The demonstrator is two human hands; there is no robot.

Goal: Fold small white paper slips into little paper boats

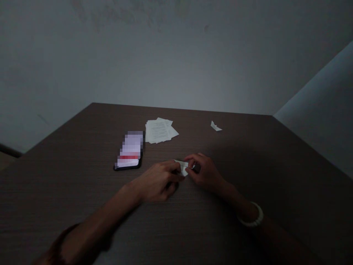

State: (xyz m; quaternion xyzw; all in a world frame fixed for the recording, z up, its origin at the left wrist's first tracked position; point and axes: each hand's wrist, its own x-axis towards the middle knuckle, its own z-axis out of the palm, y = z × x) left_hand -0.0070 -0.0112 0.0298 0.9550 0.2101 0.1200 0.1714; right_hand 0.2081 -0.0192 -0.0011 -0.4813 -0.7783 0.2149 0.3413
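Note:
A small piece of folded white paper (183,168) is held between my two hands, just above or on the dark table. My left hand (162,179) pinches its left side between thumb and fingers. At its right edge, the thumb and index finger of my right hand (204,172) close on the paper. My fingers cover much of it, so its full shape is hidden. A folded paper boat (216,126) sits farther back, to the right of my hands.
On the brown wood-grain table (82,147), a stack of printed paper sheets (158,131) lies behind my left hand. A phone (130,151) with a lit, pixelated screen lies left of the stack. A grey wall (176,55) rises behind the table's far edge.

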